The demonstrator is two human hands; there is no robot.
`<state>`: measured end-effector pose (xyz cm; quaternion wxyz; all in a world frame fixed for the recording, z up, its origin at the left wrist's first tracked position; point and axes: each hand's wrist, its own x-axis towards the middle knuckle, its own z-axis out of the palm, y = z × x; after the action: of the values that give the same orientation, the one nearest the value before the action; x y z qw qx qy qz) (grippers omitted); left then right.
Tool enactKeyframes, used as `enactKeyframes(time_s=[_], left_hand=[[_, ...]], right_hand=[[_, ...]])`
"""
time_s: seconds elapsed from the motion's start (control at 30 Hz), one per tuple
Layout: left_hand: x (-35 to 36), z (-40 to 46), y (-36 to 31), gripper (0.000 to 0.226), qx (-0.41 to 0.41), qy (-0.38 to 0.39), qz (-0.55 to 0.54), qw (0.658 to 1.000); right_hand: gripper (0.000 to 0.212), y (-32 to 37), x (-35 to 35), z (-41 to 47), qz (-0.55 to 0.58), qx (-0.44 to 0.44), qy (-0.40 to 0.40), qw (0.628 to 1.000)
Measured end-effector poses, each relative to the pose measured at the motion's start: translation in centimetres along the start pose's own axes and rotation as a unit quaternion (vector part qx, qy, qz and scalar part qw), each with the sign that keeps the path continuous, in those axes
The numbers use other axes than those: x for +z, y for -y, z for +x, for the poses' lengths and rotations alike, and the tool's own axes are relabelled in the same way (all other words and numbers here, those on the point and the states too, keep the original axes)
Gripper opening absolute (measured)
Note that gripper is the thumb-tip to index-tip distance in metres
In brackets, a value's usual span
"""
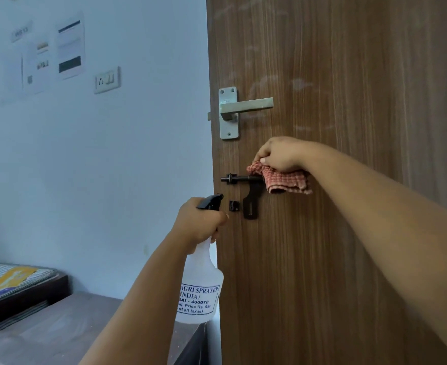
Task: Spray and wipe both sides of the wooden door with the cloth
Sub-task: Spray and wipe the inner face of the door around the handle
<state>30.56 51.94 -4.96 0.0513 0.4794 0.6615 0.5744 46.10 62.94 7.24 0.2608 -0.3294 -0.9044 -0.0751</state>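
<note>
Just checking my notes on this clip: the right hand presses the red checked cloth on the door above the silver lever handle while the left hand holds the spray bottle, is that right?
Not quite. In the head view the right hand presses the red checked cloth on the door below the silver lever handle, beside the black latch. The left hand does hold the spray bottle.

Brown wooden door (349,233) (smeared), bunched checked cloth (287,181) against it

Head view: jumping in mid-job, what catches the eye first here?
The right hand grips a red checked cloth against the wooden door, over the black latch bolt, below the metal lever handle. The left hand holds a white spray bottle by the door's edge, lower down.
</note>
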Motion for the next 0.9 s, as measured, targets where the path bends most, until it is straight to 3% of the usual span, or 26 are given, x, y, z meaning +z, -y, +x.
enactKeyframes(time_s=[0.07, 0.17, 0.23, 0.3, 0.4, 0.5, 0.57, 0.67, 0.73, 0.8, 0.83, 0.9], left_hand=[[0.5, 0.0, 0.7, 0.010, -0.008, 0.025, 0.008, 1.000], [1.2, 0.4, 1.5, 0.016, -0.010, 0.035, 0.023, 0.999], [1.4, 0.6, 1.9, 0.017, -0.012, 0.032, 0.025, 0.999], [1.3, 0.7, 2.1, 0.014, -0.015, 0.023, 0.009, 1.000], [0.9, 0.8, 2.2, 0.010, -0.026, -0.004, -0.034, 0.999], [0.5, 0.8, 2.4, 0.007, -0.026, -0.037, -0.038, 0.998], [0.3, 0.8, 2.5, 0.005, -0.020, -0.054, -0.038, 0.998], [0.2, 0.5, 2.6, 0.007, -0.020, -0.062, -0.045, 0.997], [0.2, 0.2, 2.8, 0.005, -0.026, -0.058, -0.049, 0.997], [0.4, 0.0, 2.9, 0.003, -0.027, -0.054, -0.044, 0.997], [0.4, -0.1, 2.9, 0.003, -0.028, -0.053, -0.043, 0.997], [0.3, -0.1, 3.0, 0.003, -0.030, -0.051, -0.036, 0.998]], right_hand=[[0.031, -1.0, 1.6, -0.6, 0.119, 0.026, -0.082, 0.989], [0.031, -2.7, 5.4, -1.3, 0.257, 0.080, -0.326, 0.907], [0.031, -3.2, 8.0, -2.5, 0.226, 0.042, -0.473, 0.850], [0.032, -2.6, 10.6, -3.6, 0.137, -0.042, -0.536, 0.832], [0.044, -0.4, 14.9, -4.0, -0.051, -0.147, -0.455, 0.877], [0.078, 1.6, 18.2, -3.4, -0.123, -0.094, -0.353, 0.923], [0.082, 1.9, 19.9, -3.3, -0.115, -0.051, -0.341, 0.932], [0.080, 1.2, 23.5, -4.8, -0.138, -0.084, -0.339, 0.927], [0.076, -0.3, 25.7, -6.2, -0.215, -0.244, -0.285, 0.902], [0.072, -2.5, 25.3, -7.2, -0.291, -0.388, -0.201, 0.851], [0.070, -3.9, 24.1, -7.2, -0.308, -0.407, -0.192, 0.838], [0.068, -6.3, 21.0, -6.8, -0.306, -0.335, -0.247, 0.856]])
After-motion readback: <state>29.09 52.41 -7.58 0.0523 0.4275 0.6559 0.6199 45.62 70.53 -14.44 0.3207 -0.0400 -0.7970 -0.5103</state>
